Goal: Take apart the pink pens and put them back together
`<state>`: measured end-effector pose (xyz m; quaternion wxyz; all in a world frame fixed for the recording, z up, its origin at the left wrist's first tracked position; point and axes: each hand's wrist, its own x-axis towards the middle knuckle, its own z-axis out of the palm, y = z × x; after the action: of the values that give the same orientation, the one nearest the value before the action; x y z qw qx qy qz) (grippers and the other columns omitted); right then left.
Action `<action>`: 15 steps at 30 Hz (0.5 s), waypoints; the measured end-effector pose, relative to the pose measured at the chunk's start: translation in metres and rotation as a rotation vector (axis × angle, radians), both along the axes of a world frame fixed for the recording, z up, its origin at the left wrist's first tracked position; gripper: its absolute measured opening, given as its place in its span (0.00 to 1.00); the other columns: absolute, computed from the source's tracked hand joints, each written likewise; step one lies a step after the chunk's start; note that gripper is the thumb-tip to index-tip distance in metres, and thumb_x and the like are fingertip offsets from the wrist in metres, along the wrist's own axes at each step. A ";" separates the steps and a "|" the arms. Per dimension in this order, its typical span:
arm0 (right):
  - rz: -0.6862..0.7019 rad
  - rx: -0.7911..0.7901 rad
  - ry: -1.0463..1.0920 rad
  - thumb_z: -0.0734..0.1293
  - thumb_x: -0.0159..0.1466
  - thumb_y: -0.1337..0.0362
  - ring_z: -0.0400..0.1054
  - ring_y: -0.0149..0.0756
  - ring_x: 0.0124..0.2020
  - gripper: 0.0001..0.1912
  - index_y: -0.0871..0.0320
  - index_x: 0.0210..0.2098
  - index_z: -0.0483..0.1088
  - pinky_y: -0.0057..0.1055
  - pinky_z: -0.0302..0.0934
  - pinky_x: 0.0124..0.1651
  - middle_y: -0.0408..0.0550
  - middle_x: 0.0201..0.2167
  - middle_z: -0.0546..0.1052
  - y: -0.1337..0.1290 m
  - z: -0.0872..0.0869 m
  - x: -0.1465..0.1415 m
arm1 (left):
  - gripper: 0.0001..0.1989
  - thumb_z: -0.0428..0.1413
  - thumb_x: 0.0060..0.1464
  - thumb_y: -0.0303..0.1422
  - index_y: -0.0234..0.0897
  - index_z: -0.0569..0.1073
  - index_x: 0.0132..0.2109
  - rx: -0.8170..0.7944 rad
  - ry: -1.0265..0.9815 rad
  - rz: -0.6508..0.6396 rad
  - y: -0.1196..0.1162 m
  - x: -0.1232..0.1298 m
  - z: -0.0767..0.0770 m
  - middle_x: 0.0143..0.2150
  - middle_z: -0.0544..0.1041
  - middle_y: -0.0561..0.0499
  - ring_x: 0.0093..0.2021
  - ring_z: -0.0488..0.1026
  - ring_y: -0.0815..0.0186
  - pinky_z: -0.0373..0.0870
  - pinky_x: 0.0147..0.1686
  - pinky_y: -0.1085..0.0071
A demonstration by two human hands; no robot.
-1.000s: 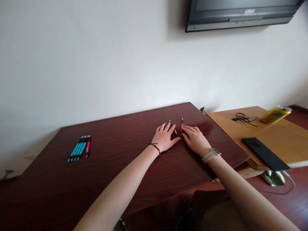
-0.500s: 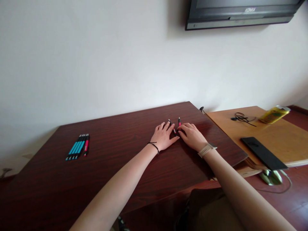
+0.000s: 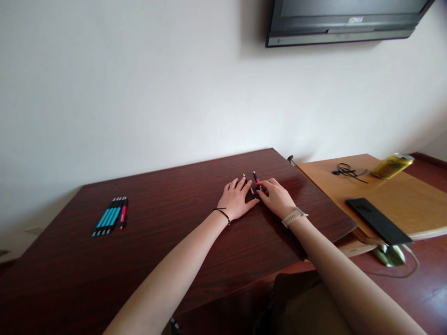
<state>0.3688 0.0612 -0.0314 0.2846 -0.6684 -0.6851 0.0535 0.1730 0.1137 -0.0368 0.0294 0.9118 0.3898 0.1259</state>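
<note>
My left hand [image 3: 234, 200] lies flat with fingers spread on the dark wooden table [image 3: 167, 195]. Its fingertips rest at a pink-and-black pen [image 3: 252, 191], partly covered by them. Just to the right, my right hand [image 3: 277, 199] has thumb and forefinger closed on another pink-and-black pen [image 3: 256, 177]. That pen's black tip end points toward the wall and tilts left; its lower part is hidden by the fingers. Far left on the table, several blue-and-black pens [image 3: 108, 217] lie side by side, with one pink-and-black pen [image 3: 123, 215] along their right side.
To the right stands a lighter wooden table [image 3: 394, 200] bearing a black flat object [image 3: 379, 221], a coiled black cable [image 3: 349, 171] and a yellow can [image 3: 393, 166] on its side. A television [image 3: 345, 28] hangs on the white wall behind.
The pen at my right hand has turned, its far end swinging left toward the other pen. My right hand has shifted slightly left; my left hand stays in place. The camera view has shifted slightly.
</note>
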 end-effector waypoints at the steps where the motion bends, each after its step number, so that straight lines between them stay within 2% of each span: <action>1: 0.004 0.006 0.008 0.68 0.71 0.64 0.76 0.42 0.44 0.13 0.54 0.54 0.79 0.36 0.70 0.50 0.53 0.48 0.78 0.001 -0.001 0.002 | 0.41 0.45 0.69 0.61 0.42 0.59 0.78 -0.004 0.000 0.002 0.000 0.000 0.000 0.80 0.56 0.43 0.78 0.53 0.44 0.55 0.74 0.46; 7: 0.020 -0.008 0.089 0.70 0.69 0.64 0.75 0.38 0.37 0.12 0.52 0.50 0.82 0.36 0.71 0.46 0.50 0.45 0.78 0.002 -0.004 0.008 | 0.41 0.45 0.69 0.62 0.42 0.59 0.78 -0.018 0.006 0.009 0.000 0.001 0.002 0.80 0.56 0.43 0.79 0.52 0.44 0.54 0.74 0.46; 15: 0.081 -0.001 0.171 0.71 0.68 0.64 0.75 0.37 0.36 0.12 0.54 0.50 0.82 0.37 0.72 0.46 0.50 0.44 0.78 -0.002 -0.004 0.010 | 0.42 0.45 0.69 0.62 0.42 0.59 0.78 -0.007 0.006 0.005 0.000 0.001 0.001 0.80 0.57 0.43 0.78 0.53 0.44 0.54 0.74 0.47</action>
<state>0.3788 0.0593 -0.0357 0.3394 -0.6334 -0.6846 0.1221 0.1738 0.1137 -0.0356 0.0311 0.9111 0.3924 0.1219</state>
